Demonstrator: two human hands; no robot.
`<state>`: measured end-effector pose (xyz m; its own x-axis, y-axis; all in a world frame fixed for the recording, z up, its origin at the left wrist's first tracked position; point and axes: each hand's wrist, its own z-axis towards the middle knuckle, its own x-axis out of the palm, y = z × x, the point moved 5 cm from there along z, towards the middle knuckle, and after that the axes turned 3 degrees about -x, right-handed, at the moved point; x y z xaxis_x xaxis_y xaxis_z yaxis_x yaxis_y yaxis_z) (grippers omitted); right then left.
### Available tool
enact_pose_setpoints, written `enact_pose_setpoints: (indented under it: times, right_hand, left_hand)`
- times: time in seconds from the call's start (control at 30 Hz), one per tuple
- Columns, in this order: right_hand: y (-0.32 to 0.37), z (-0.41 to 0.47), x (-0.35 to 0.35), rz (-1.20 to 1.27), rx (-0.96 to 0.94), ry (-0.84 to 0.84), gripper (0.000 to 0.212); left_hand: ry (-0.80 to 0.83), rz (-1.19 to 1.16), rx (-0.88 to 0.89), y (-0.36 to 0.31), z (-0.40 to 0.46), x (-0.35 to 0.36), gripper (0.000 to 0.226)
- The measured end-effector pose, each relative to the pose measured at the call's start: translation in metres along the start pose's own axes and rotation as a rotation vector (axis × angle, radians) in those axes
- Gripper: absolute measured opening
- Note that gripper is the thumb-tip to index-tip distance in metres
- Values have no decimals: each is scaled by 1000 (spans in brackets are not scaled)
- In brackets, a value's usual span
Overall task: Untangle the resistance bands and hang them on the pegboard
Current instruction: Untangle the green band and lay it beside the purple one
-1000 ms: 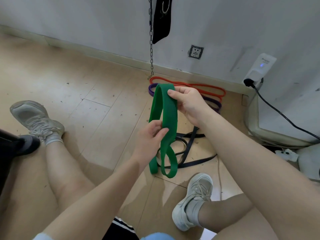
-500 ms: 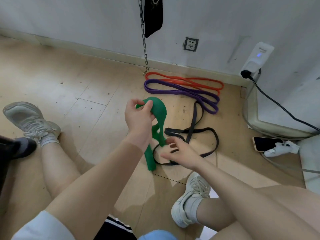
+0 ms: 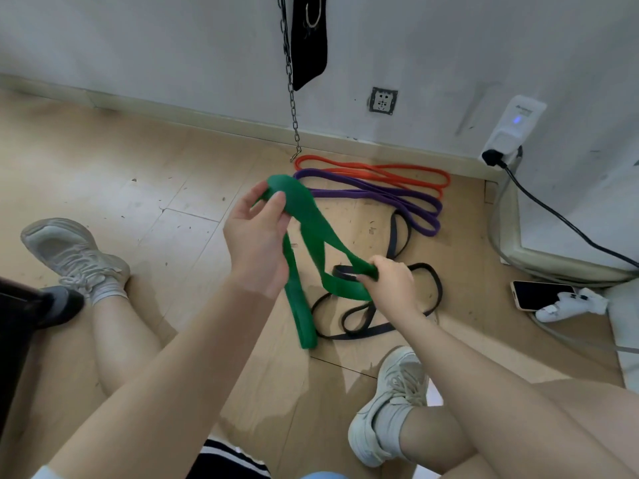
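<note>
A wide green resistance band (image 3: 313, 233) hangs twisted between both hands above the floor. My left hand (image 3: 257, 243) pinches its upper fold, raised. Lower and to the right, my right hand (image 3: 390, 283) grips a lower loop of the same band. Under the green band, a thin black band (image 3: 403, 305) lies looped on the floor. A purple band (image 3: 380, 197) and an orange band (image 3: 380, 171) lie flat side by side near the wall. No pegboard is visible.
A chain (image 3: 292, 98) and a black strap (image 3: 309, 39) hang down the wall. A phone (image 3: 539, 294) and a white controller (image 3: 570, 305) lie at the right, by a plugged-in cable (image 3: 567, 226). My legs and grey shoes (image 3: 74, 257) flank the bands.
My right hand has left the top of the green band, dropped and closed on a lower loop. My left hand has taken over the upper fold and the band has spread apart.
</note>
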<state>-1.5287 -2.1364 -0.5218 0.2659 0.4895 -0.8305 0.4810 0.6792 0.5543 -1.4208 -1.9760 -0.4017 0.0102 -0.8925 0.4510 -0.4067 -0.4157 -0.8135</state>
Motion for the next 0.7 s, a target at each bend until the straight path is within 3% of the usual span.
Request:
enact_pose_setpoints:
  times: [0.07, 0.17, 0.27, 0.33, 0.4, 0.47, 0.57, 0.63, 0.7]
  right_hand:
    - [-14, -1, -18, 66, 93, -6, 14]
    - [-24, -3, -60, 68, 199, -204, 10]
    - [-18, -1, -89, 395, 283, -409, 28]
    - [-15, 1, -90, 672, 324, -360, 45]
    - [-19, 2, -88, 750, 335, -236, 50]
    - [-28, -2, -91, 602, 299, -149, 43]
    - [-35, -10, -100, 180, 136, -39, 23]
    - [-34, -13, -100, -35, 48, 23, 31]
    - [-30, -16, -101, -46, 19, 23, 37]
  left_hand:
    - [-92, 50, 22, 4, 12, -18, 24]
    - [-219, 134, -29, 25, 27, -39, 31]
    - [-231, 169, -117, 49, 30, -35, 35]
    - [-208, 162, -142, 56, 29, -25, 33]
    - [-188, 184, -131, 55, 30, -20, 31]
    - [-158, 236, -88, 48, 33, -21, 30]
    - [-134, 266, -63, 39, 38, -24, 28]
    - [-123, 244, -74, 37, 39, -24, 27]
    - [-105, 209, -69, 36, 40, -24, 27]
